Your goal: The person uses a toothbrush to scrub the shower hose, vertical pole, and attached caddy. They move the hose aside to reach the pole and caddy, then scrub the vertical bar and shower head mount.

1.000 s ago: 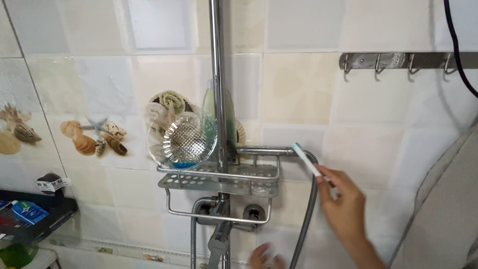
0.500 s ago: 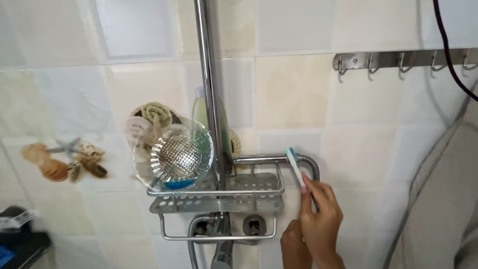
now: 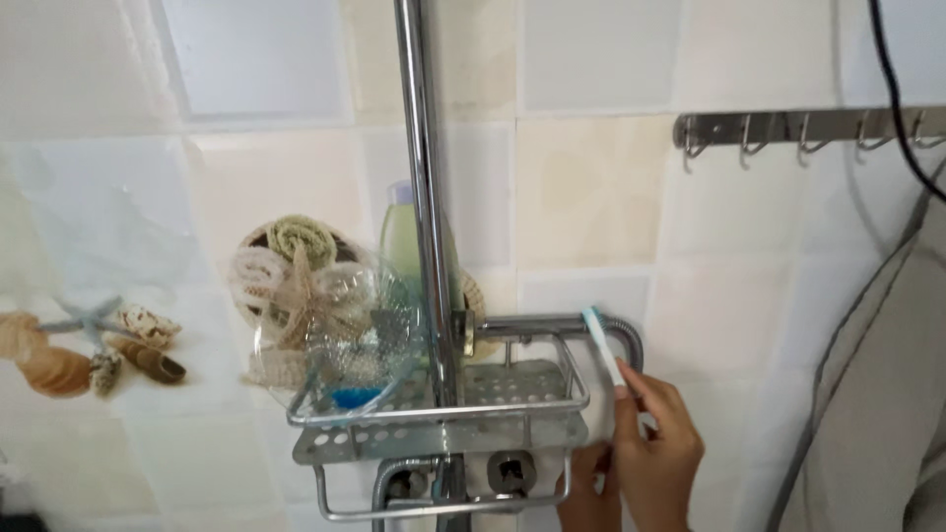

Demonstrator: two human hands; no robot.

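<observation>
My right hand [image 3: 658,448] grips a white toothbrush [image 3: 603,347] with a teal head, its bristled end against the metal shower hose [image 3: 631,340] where the hose joins a short chrome arm [image 3: 527,323]. My left hand [image 3: 584,491] sits just below and left of the right one, close to the hose and the shelf's right end; its fingers are partly hidden, so its grip is unclear. A perforated steel shelf [image 3: 512,433] hangs on the vertical chrome pole [image 3: 422,197].
A clear glass dish [image 3: 335,340] with a blue piece inside leans on the shelf, beside a pale green bottle [image 3: 401,236]. A row of steel hooks [image 3: 808,128] is mounted upper right. A grey cloth [image 3: 877,394] hangs at the right edge, with a black cable [image 3: 892,79] above.
The view shifted slightly. The right hand with the toothbrush moved left onto the hose end, and the left hand rose from the bottom edge to beside it.
</observation>
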